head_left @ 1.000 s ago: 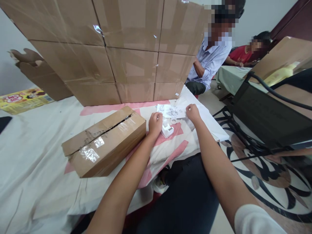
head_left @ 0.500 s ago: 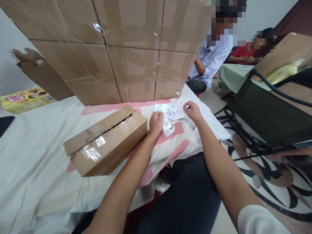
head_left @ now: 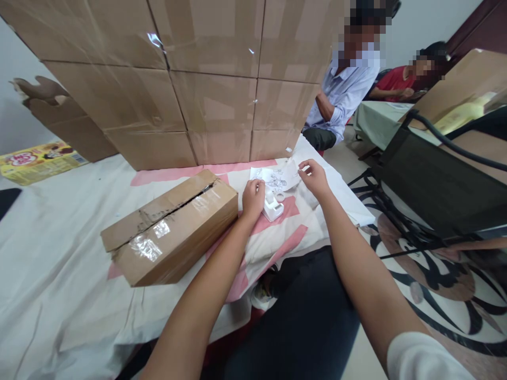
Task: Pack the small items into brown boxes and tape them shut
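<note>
A white sheet of paper (head_left: 279,181) with dark line drawings lies on the cloth-covered table, its right part lifted and bent. My right hand (head_left: 312,177) pinches the sheet's right edge between thumb and fingers. Beside a white tape dispenser (head_left: 273,207), my left hand (head_left: 254,196) is curled at the sheet's lower left; what its fingers hold, if anything, is too small to make out. A small pale ring (head_left: 280,197) rests just right of the dispenser.
Left of my arms sits a taped cardboard box (head_left: 170,229). Stacked cartons (head_left: 214,105) rise behind the paper. A yellow printed box (head_left: 39,162) is at the far left. Two people sit beyond, and a dark chair (head_left: 439,184) stands at right.
The sheet's right part has lifted and curled up with my right hand, which has shifted slightly. My left hand has barely moved.
</note>
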Motion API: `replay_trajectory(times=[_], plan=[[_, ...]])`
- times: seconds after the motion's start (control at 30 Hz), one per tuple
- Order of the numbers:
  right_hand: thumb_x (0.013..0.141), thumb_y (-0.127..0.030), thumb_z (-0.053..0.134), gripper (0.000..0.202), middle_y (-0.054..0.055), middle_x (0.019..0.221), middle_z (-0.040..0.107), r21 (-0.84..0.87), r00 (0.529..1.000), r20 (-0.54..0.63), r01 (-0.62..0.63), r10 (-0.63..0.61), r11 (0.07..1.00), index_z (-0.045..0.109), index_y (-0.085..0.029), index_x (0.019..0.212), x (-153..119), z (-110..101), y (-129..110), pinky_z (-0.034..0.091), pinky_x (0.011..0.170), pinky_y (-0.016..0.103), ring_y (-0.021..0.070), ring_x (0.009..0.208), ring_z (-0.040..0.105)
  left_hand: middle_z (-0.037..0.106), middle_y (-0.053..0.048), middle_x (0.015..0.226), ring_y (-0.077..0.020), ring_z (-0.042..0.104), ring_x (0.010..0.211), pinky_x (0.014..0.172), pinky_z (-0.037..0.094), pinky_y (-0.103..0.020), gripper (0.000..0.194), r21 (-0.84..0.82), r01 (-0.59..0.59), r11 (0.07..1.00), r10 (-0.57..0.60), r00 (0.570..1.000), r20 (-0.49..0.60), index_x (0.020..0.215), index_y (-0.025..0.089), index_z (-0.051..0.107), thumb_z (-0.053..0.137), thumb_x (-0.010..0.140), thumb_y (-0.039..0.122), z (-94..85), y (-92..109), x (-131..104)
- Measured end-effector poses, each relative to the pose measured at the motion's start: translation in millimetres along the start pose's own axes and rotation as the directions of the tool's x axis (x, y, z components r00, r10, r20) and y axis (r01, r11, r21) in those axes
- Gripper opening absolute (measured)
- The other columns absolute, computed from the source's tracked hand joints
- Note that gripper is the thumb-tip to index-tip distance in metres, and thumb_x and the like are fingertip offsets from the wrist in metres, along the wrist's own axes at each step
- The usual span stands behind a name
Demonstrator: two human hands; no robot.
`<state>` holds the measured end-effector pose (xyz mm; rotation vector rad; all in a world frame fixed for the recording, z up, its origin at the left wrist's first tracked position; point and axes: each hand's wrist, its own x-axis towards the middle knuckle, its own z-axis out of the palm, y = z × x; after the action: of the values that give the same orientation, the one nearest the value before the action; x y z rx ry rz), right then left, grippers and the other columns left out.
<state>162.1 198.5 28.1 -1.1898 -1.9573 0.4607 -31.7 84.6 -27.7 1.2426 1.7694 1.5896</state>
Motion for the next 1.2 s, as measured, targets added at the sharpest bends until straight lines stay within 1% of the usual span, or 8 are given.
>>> replay_trajectory(times=[0.2, 0.43, 0.6, 0.73, 0.87, 0.93, 1.07, 1.2], plan=[[0.078, -0.023, 0.055, 0.009, 0.003, 0.087, 0.062, 0.202, 0.949, -0.204, -0.198, 0.239, 0.959, 0.053, -0.021, 0.086, 4, -9, -3, 0.044, 0.061, 0.027, 0.014, 0.064, 0.054, 0.068, -0.005, 0.103, -0.0202, 0.065, 0.106, 0.097, 0.048, -0.031, 0.024, 0.011, -0.014, 1.0, 0.014, 1.0, -0.003, 0.088, 0.023, 0.065, 0.044, 0.097, 0.029, 0.0, -1, 0], [0.066, -0.03, 0.063, 0.022, 0.002, 0.098, 0.063, 0.522, 0.943, 0.004, -0.285, 0.332, 0.804, 0.054, -0.021, 0.085, -1, -6, -11, 0.035, 0.052, 0.022, 0.0086, 0.062, 0.051, 0.066, -0.008, 0.113, -0.0219, 0.06, 0.116, 0.106, 0.044, -0.035, 0.021, 0.043, -0.196, 0.98, 0.197, 0.98, -0.028, 0.098, 0.023, 0.064, 0.044, 0.097, 0.028, -14.3, 24, -12], [0.059, -0.036, 0.071, 0.035, -0.002, 0.084, 0.061, 0.679, 0.941, 0.158, -0.323, 0.299, 0.659, 0.054, -0.022, 0.086, -10, -2, -32, 0.03, 0.05, 0.021, 0.0077, 0.057, 0.048, 0.071, -0.009, 0.11, -0.0297, 0.061, 0.116, 0.11, 0.037, -0.046, 0.024, 0.196, -0.674, 0.712, 0.62, 0.735, 0.275, 0.103, 0.027, 0.071, 0.053, 0.093, 0.039, -69.4, 108, -35], [0.059, -0.036, 0.075, 0.035, -0.003, 0.075, 0.061, 0.716, 0.944, 0.206, -0.325, 0.258, 0.618, 0.056, -0.021, 0.084, -17, 3, -52, 0.031, 0.049, 0.021, 0.0069, 0.052, 0.044, 0.065, -0.012, 0.13, -0.035, 0.052, 0.131, 0.117, 0.029, -0.054, 0.036, 0.595, -0.426, 0.682, 0.513, 0.858, 0.026, 0.124, 0.027, 0.065, 0.047, 0.096, 0.042, -131.9, 139, -43], [0.061, -0.033, 0.076, 0.031, -0.004, 0.078, 0.061, 0.736, 0.947, 0.254, -0.322, 0.198, 0.595, 0.059, -0.021, 0.085, -33, 16, -82, 0.03, 0.048, 0.022, 0.0061, 0.05, 0.043, 0.064, -0.018, 0.136, -0.0425, 0.053, 0.129, 0.112, 0.03, -0.065, 0.054, 0.84, -0.003, 0.543, 0.053, 0.998, -0.031, 0.133, 0.023, 0.061, 0.039, 0.096, 0.056, -195.4, 114, -42], [0.062, -0.03, 0.075, 0.032, -0.005, 0.08, 0.061, 0.76, 0.946, 0.291, -0.318, 0.142, 0.567, 0.06, -0.023, 0.09, -47, 25, -104, 0.029, 0.048, 0.022, 0.006, 0.049, 0.042, 0.066, -0.016, 0.135, -0.0414, 0.057, 0.126, 0.109, 0.035, -0.063, 0.057, 0.859, -0.027, 0.512, -0.09, 0.992, 0.085, 0.134, 0.025, 0.06, 0.035, 0.096, 0.059, -219.6, 102, -48], [0.065, -0.028, 0.076, 0.043, -0.006, 0.075, 0.063, 0.807, 0.903, 0.428, -0.37, -0.025, 0.46, 0.061, -0.027, 0.105, -86, 43, -150, 0.031, 0.05, 0.023, 0.0084, 0.052, 0.042, 0.066, -0.006, 0.139, -0.033, 0.056, 0.13, 0.112, 0.036, -0.053, 0.051, 0.806, -0.175, 0.565, -0.07, 0.964, 0.258, 0.135, 0.035, 0.058, 0.033, 0.097, 0.058, -242.0, 100, -68], [0.066, -0.029, 0.078, 0.034, -0.006, 0.067, 0.059, 0.695, 0.74, 0.673, -0.634, 0.003, 0.34, 0.062, -0.023, 0.096, -126, 63, -177, 0.026, 0.045, 0.022, 0.0079, 0.048, 0.042, 0.068, -0.005, 0.135, -0.0326, 0.058, 0.128, 0.111, 0.036, -0.052, 0.048, 0.825, -0.204, 0.526, -0.036, 0.965, 0.261, 0.132, 0.035, 0.059, 0.035, 0.097, 0.056, -239.0, 105, -76]])
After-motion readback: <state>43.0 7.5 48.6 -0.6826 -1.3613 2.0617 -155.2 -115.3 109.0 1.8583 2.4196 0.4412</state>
